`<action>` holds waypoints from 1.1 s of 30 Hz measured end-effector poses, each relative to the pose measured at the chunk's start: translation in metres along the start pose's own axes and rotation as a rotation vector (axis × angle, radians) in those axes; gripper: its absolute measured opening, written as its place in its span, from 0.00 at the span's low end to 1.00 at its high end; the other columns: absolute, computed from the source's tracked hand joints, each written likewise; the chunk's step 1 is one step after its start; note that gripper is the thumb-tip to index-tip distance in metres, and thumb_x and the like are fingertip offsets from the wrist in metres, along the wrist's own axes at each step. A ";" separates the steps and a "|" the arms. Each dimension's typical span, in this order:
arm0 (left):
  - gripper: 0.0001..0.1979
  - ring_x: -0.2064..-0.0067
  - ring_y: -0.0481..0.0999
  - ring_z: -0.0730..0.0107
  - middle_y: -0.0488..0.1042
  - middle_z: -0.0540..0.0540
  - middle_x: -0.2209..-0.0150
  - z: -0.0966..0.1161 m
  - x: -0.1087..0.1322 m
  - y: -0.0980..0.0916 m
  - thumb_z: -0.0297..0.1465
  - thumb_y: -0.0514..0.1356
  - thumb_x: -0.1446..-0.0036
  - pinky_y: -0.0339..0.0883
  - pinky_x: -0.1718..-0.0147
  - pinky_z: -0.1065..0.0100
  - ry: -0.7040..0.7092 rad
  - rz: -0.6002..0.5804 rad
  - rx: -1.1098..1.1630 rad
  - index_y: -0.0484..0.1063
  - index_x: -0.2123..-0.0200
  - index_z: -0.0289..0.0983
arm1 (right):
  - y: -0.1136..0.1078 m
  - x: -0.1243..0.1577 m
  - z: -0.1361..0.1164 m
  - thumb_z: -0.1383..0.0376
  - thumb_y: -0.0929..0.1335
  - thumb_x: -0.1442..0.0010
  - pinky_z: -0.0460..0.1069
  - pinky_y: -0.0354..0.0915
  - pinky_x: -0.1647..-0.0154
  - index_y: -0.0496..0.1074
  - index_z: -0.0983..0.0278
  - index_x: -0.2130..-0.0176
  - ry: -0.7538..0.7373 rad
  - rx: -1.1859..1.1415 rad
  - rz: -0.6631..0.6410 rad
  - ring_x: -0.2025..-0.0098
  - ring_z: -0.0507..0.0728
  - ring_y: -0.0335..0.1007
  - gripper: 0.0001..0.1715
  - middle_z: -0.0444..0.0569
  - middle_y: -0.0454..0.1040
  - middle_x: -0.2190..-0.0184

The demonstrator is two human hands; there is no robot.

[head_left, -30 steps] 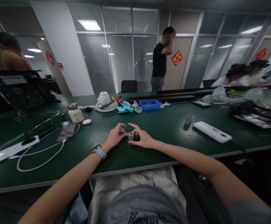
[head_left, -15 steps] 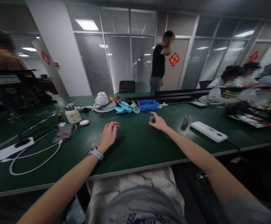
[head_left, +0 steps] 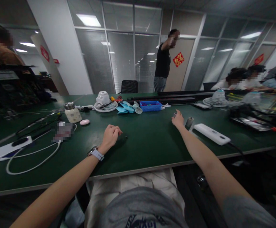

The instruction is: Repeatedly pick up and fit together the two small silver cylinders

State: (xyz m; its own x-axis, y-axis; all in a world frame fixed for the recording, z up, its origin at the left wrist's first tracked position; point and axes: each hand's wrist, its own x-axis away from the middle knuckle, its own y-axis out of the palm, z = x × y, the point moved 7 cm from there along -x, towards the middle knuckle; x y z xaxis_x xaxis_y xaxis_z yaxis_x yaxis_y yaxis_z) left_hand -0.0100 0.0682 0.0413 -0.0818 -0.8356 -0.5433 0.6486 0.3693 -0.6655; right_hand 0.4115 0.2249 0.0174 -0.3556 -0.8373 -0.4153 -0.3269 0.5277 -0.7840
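My right hand [head_left: 178, 120] reaches far out over the green table [head_left: 147, 148], its fingertips closed on a small grey metal cylinder [head_left: 175, 114]. A second grey cylinder [head_left: 189, 122] stands just right of that hand, touching neither hand. My left hand [head_left: 111, 134], with a watch on the wrist, rests on the table with its fingers curled in; whatever is inside them is hidden. A tiny dark part [head_left: 126, 137] lies on the table just right of the left hand.
A white power strip [head_left: 212, 134] lies right of the cylinders. At the back are a white fan base [head_left: 104, 103], blue fan blades [head_left: 128, 108], a blue tray [head_left: 150, 105] and a cup [head_left: 72, 113]. A white cable [head_left: 33, 160] loops at left. Other people sit and stand around.
My right hand carried the small cylinder from in front of me out to the right, beside the second cylinder. My left hand let go of it and settled curled on the table.
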 end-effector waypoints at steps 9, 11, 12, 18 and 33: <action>0.18 0.63 0.69 0.61 0.71 0.45 0.76 -0.004 -0.001 0.002 0.33 0.45 0.45 0.60 0.63 0.63 -0.033 -0.018 -0.109 0.66 0.82 0.40 | -0.020 0.038 -0.068 0.60 0.68 0.40 0.63 0.48 0.36 0.59 0.67 0.37 -0.342 -0.041 0.212 0.32 0.68 0.46 0.35 0.64 0.54 0.34; 0.17 0.69 0.67 0.64 0.66 0.47 0.79 -0.004 -0.001 0.004 0.32 0.45 0.45 0.56 0.68 0.65 -0.035 -0.031 -0.153 0.61 0.84 0.40 | -0.013 0.077 -0.115 0.55 0.65 0.36 0.63 0.48 0.36 0.64 0.63 0.38 -0.574 -0.123 0.063 0.33 0.66 0.49 0.30 0.59 0.58 0.35; 0.16 0.72 0.65 0.66 0.64 0.48 0.80 -0.004 -0.001 0.004 0.32 0.45 0.45 0.54 0.70 0.65 -0.041 -0.035 -0.170 0.58 0.84 0.40 | -0.007 0.102 -0.139 0.52 0.64 0.35 0.63 0.49 0.35 0.66 0.61 0.39 -0.703 -0.163 -0.052 0.33 0.65 0.50 0.30 0.58 0.59 0.35; 0.15 0.76 0.60 0.70 0.60 0.51 0.82 -0.006 0.001 0.004 0.31 0.45 0.44 0.49 0.73 0.67 -0.070 -0.028 -0.170 0.54 0.83 0.40 | 0.014 0.217 -0.216 0.50 0.63 0.35 0.64 0.44 0.33 0.67 0.53 0.39 -1.190 -0.213 -0.477 0.29 0.63 0.42 0.28 0.50 0.53 0.31; 0.13 0.74 0.67 0.70 0.70 0.50 0.79 -0.001 0.004 -0.001 0.31 0.48 0.46 0.53 0.72 0.68 -0.056 -0.037 -0.094 0.65 0.80 0.39 | -0.040 0.069 -0.131 0.57 0.65 0.34 0.61 0.48 0.42 0.80 0.60 0.58 -0.697 -0.026 0.037 0.44 0.64 0.64 0.16 0.53 0.78 0.53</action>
State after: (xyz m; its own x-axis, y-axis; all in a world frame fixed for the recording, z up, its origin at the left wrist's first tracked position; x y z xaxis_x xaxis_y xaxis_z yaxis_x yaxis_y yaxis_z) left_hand -0.0118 0.0643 0.0395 -0.0602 -0.8699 -0.4896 0.5716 0.3721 -0.7313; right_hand 0.2855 0.1648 0.0803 0.2751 -0.7108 -0.6473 -0.3497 0.5532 -0.7561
